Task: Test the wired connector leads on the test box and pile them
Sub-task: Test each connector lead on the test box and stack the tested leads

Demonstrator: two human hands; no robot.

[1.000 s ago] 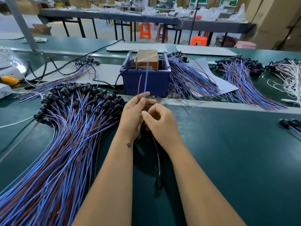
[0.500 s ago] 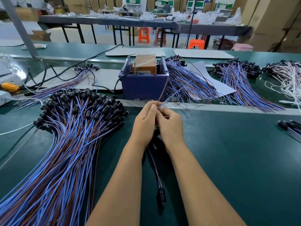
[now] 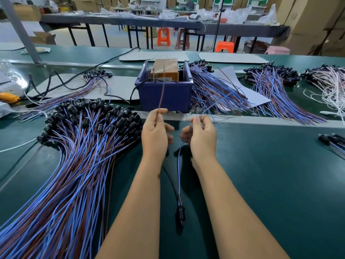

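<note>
The two hands have drawn apart since a moment ago, when they were pressed together over one lead. Now the left hand [image 3: 155, 131] pinches the brown wire [image 3: 161, 96] between thumb and forefinger and holds it upright, its tip reaching up toward the test box [image 3: 164, 71], while the right hand [image 3: 200, 133] pinches the blue wire [image 3: 217, 101], which slants away to the far right. Both wires belong to a single lead whose black connector [image 3: 180, 214] dangles below, between the forearms. Splitting the pair this way likely means the bare ends are about to be touched to the box (whether either end already makes contact cannot be told).

The box sits inside a blue bin [image 3: 165, 94] at the far edge of the near bench. A large tested pile [image 3: 71, 156] of blue and brown leads fans out on the left, connectors at the far end; more bundles lie to the right of the bin.

The surface is a dark green mat [image 3: 270, 174], with a pale strip running across beyond the hands. Beyond stand long tables, orange stools [image 3: 163, 36] and stacked cardboard cartons [image 3: 313, 21].
</note>
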